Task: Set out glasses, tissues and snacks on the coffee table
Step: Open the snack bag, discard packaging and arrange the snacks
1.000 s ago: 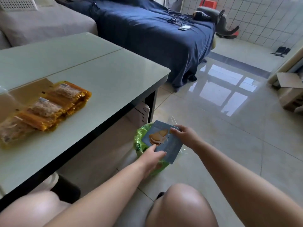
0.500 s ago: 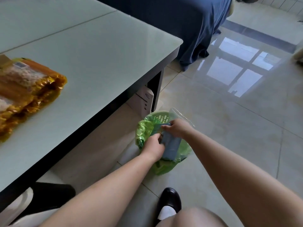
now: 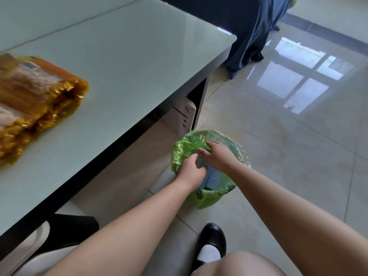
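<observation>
Reaching down over a small bin (image 3: 201, 136) lined with a green bag (image 3: 207, 196), both hands meet above its mouth. The left hand (image 3: 190, 169) has its fingers curled down into the bin, gripping the near edge of a blue box (image 3: 213, 177) that stands partly inside the bag. The right hand (image 3: 218, 156) sits just beyond and to the right of the left one, touching it, with fingers spread fairly wide and lying loosely over the top of the box; whether they press on it or only hover cannot be told, since the hands cover that part. The lower end of the box shows below both wrists, between them and the near rim of the bin.

Far to the left of the left hand and higher up, the snacks (image 3: 33, 104), in orange and gold wrappers, lie on the pale glass top of the coffee table (image 3: 139, 66), blurred, near its left side. The bin stands on the tiled floor (image 3: 288, 156) just off the table's corner leg. Beyond the right hand a dark blue cloth (image 3: 256, 26) hangs to the floor. Nearer than both hands, between the forearms, a black shoe (image 3: 212, 240) with a white sock rests on the tiles.
</observation>
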`<state>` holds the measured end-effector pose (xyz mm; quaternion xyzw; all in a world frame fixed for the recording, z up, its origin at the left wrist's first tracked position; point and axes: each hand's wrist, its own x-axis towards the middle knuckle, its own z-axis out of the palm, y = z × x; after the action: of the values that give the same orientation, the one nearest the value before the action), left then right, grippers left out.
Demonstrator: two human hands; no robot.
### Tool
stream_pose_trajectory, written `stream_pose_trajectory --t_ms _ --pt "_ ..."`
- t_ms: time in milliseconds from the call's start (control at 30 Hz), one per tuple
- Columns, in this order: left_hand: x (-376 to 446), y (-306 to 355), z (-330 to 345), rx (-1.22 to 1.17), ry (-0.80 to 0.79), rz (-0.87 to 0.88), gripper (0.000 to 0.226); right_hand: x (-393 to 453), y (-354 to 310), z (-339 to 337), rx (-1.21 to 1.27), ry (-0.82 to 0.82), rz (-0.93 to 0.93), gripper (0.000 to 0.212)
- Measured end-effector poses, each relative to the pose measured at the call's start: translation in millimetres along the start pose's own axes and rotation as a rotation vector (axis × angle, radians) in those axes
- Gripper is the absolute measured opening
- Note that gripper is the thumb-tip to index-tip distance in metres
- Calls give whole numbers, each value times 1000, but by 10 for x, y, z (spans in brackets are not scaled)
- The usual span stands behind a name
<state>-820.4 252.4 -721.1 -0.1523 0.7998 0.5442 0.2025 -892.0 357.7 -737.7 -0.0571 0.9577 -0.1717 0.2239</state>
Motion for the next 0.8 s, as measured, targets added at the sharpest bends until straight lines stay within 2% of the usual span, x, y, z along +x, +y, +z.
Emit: stream_pose_trajectory --t_ms 233,467,600,800 --pt "-707 129 -583 -314 215 127 14 -675 -568 -451 345 203 -243 41" --pt "-1798 125 -1267 -424 438 267 16 -1477 -1408 -645 629 288 -472 25" --pt "-2490 -25 -1628 -494 570 306 13 -1912 -2008 -606 667 254 -605 19" --pt "-3421 -326 -2176 -541 735 322 15 -2463 -2860 -383 659 91 -767 17"
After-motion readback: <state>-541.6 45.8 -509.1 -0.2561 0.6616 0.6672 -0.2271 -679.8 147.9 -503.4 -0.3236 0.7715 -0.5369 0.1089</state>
